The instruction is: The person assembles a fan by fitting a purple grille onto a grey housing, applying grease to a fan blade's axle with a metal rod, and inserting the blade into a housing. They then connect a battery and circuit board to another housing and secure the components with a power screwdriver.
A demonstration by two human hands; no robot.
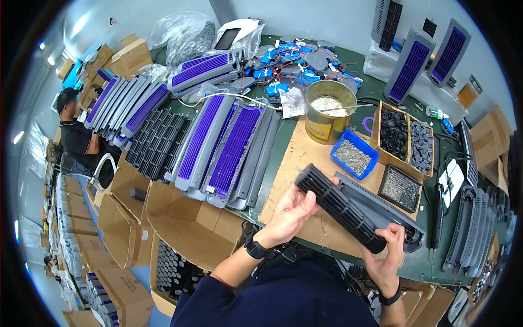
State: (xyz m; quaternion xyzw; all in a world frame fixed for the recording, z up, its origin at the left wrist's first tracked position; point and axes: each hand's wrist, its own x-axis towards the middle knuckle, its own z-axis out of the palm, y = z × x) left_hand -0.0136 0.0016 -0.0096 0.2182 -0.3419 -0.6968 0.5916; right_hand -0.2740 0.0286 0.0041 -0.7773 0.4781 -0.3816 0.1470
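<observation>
Dark navy cloth of my shirt (283,300) fills the bottom of the view, with a black wristband on each forearm. Just beyond it I hold a long black plastic cylinder with ribbed, slotted sides (343,210) up between both hands, in front of a long dark grey plastic casing (389,210) on the brown cardboard sheet (289,169).

The cylinder's long axis slants from upper left down to lower right, roughly in line with the casing, which lies on its far side; whether the two touch, I can't tell. My left hand (291,215) pinches the upper end, thumb on the near side, fingertips showing past the far edge, close to a thin metal pin (298,169). My right hand (388,253) grips the lower end between bent fingers and a partly hidden thumb, and is the nearer one to the casing's near end.

I find no writing on the cylinder. The round yellow metal tin (316,131) bears a printed label, and a small white sticker (144,235) marks an open carton.
</observation>
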